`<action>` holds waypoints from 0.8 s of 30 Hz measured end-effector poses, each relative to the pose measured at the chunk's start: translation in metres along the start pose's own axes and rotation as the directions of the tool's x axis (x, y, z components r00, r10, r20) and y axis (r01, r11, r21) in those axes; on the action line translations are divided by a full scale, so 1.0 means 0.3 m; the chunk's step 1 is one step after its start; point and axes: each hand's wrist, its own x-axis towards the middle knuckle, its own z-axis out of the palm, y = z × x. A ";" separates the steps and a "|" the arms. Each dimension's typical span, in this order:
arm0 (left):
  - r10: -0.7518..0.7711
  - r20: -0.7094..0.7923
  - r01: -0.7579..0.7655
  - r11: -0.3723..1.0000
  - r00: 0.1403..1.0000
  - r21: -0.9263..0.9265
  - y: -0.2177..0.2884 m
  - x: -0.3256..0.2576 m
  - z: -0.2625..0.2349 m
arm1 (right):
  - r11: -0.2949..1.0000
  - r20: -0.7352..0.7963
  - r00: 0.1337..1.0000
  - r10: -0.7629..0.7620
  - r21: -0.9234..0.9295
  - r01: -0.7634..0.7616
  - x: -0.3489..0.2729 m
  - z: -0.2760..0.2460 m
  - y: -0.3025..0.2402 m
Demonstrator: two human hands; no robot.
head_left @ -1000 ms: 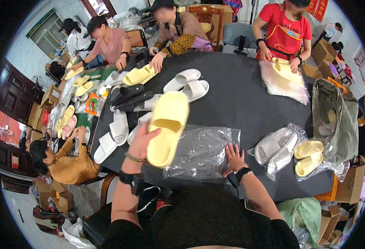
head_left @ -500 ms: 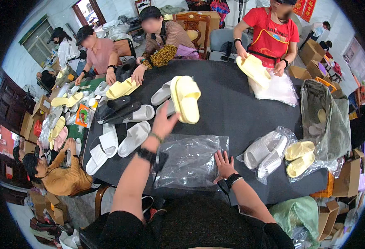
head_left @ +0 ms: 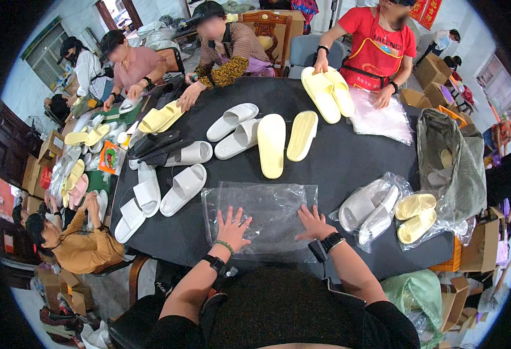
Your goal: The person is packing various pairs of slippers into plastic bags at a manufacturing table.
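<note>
My left hand [head_left: 232, 228] and my right hand [head_left: 312, 222] both lie flat, fingers spread, on a clear plastic bag [head_left: 267, 212] spread on the black table [head_left: 209, 238]. Just beyond the bag lies a pair of pale yellow slippers [head_left: 271, 144], soles up and side by side, free of both hands. Neither hand holds anything.
Several white slippers [head_left: 182, 187] lie at the left of the table. Bagged white slippers [head_left: 369, 206] and bagged yellow slippers [head_left: 415, 216] sit at the right, beside a grey-green sack [head_left: 453, 168]. Three people work at the far edge; another person [head_left: 72, 247] crouches lower left among boxes.
My left hand held the yellow slippers up, carried them forward and set them on the table. It has come back and now rests on the plastic bag beside my right hand.
</note>
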 end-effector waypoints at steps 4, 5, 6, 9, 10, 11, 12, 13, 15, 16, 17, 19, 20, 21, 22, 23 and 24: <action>-0.057 0.192 0.063 0.998 0.980 -0.026 -0.003 0.030 0.020 | 0.998 -0.005 1.000 -0.028 0.049 0.029 0.058 -0.025 0.050; -0.068 0.228 0.080 0.996 0.971 -0.043 0.002 0.037 0.024 | 0.999 -0.009 1.000 -0.018 0.048 0.018 0.068 -0.028 0.048; -0.085 0.222 0.102 0.993 0.971 -0.066 -0.006 0.037 0.052 | 0.999 -0.129 0.991 -0.028 -0.028 0.024 0.064 -0.050 0.001; -0.049 0.208 0.069 0.994 0.977 -0.087 -0.010 0.058 0.037 | 0.985 -0.287 0.952 -0.107 -0.163 0.061 0.011 -0.104 -0.118; -0.046 0.210 0.067 0.994 0.977 -0.091 -0.011 0.063 0.032 | 0.967 -0.325 0.927 -0.188 -0.228 0.116 0.002 -0.109 -0.134; -0.045 0.214 0.066 0.993 0.976 -0.093 -0.013 0.067 0.027 | 0.967 -0.322 0.929 -0.185 -0.228 0.114 -0.003 -0.098 -0.131; -0.041 0.215 0.062 0.994 0.976 -0.091 -0.018 0.075 0.019 | 0.962 -0.251 0.954 -0.164 -0.256 0.098 -0.009 -0.080 -0.129; -0.037 0.216 0.058 0.994 0.976 -0.091 -0.020 0.080 0.012 | 0.955 -0.179 0.974 -0.141 -0.284 0.086 -0.015 -0.059 -0.126; -0.030 0.230 0.052 0.995 0.973 -0.090 -0.023 0.084 0.001 | 0.961 -0.164 0.983 -0.082 -0.276 0.034 -0.033 0.006 -0.072; -0.027 0.231 0.049 0.995 0.973 -0.090 -0.025 0.083 -0.001 | 0.963 -0.146 0.989 -0.025 -0.270 -0.015 -0.042 0.025 -0.055; -0.032 0.229 0.057 0.993 0.973 -0.103 -0.030 0.079 -0.001 | 0.963 -0.147 0.989 -0.023 -0.269 -0.017 -0.037 0.041 -0.045; -0.029 0.231 0.057 0.992 0.973 -0.116 -0.037 0.069 0.003 | 0.968 -0.169 0.985 -0.018 -0.251 -0.025 -0.044 0.066 -0.029; -0.045 0.214 0.072 0.990 0.976 -0.123 -0.048 0.058 0.008 | 0.964 -0.207 0.978 -0.021 -0.262 -0.034 -0.027 0.087 -0.021; -0.057 0.193 0.083 0.988 0.980 -0.130 -0.060 0.059 0.001 | 0.965 -0.211 0.977 -0.015 -0.259 -0.041 -0.019 0.090 -0.018; -0.058 0.185 0.081 0.990 0.981 -0.118 -0.070 0.044 -0.009 | 0.963 -0.189 0.982 -0.001 -0.264 -0.049 -0.012 0.096 -0.017; -0.053 0.185 0.075 0.990 0.981 -0.116 -0.088 0.044 -0.012 | 0.962 -0.166 0.986 0.011 -0.268 -0.056 -0.006 0.103 -0.016; -0.095 0.206 0.115 0.989 0.974 -0.089 -0.110 0.018 -0.005 | 0.963 -0.126 0.992 0.017 -0.263 -0.050 -0.024 0.087 -0.033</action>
